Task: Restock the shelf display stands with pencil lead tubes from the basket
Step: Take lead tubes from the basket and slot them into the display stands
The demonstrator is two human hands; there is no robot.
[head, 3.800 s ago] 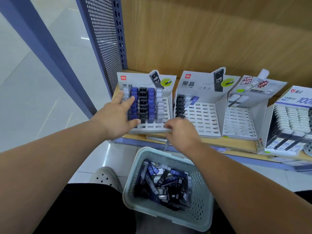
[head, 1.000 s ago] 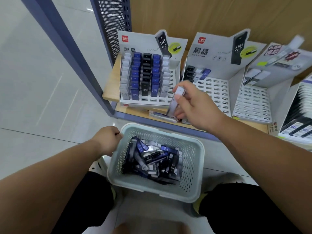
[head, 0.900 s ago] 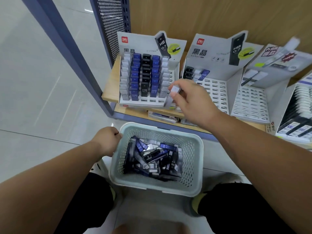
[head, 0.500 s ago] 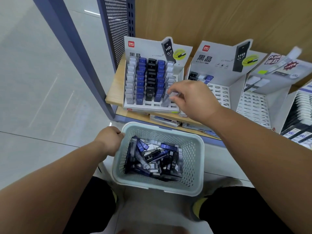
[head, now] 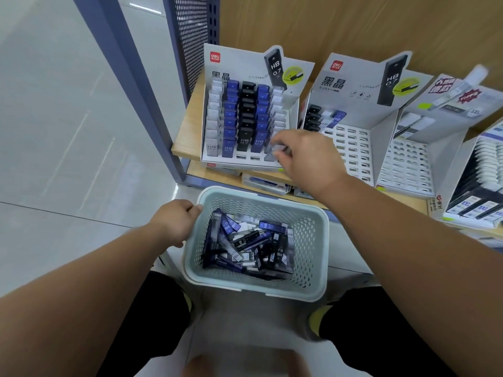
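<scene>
Head view. The left hand (head: 177, 221) grips the near left corner of the basket (head: 324, 240), fingers curled over the rim. The basket is pale green and perforated and sits low in front of the shelf board (head: 187, 126), between the person's dark-clad legs (head: 147, 317). A loose heap of pencil lead tubes (head: 245, 240), black, blue and white, lies inside it, several marked HB 0.7.

The right hand (head: 307, 156) reaches over the basket to the first display stand (head: 239, 63), at the left end of the shelf. Its fingertips (head: 279, 146) are curled and pinch a pale tube (head: 270, 156) at the front of the stand's rightmost column. That spot is blurred, so it cannot be told whether the tube is seated in its slot. The stand carries five columns of upright tubes: white, blue, black, blue, white. Two slots show open in the front row of the middle columns.

The second display stand (head: 353, 80) stands just beside it on the right, with tubes only in its back left corner. Two more stands follow further right. A blue upright post (head: 130, 77) and a perforated side panel (head: 190, 36) bound the shelf on the left.
</scene>
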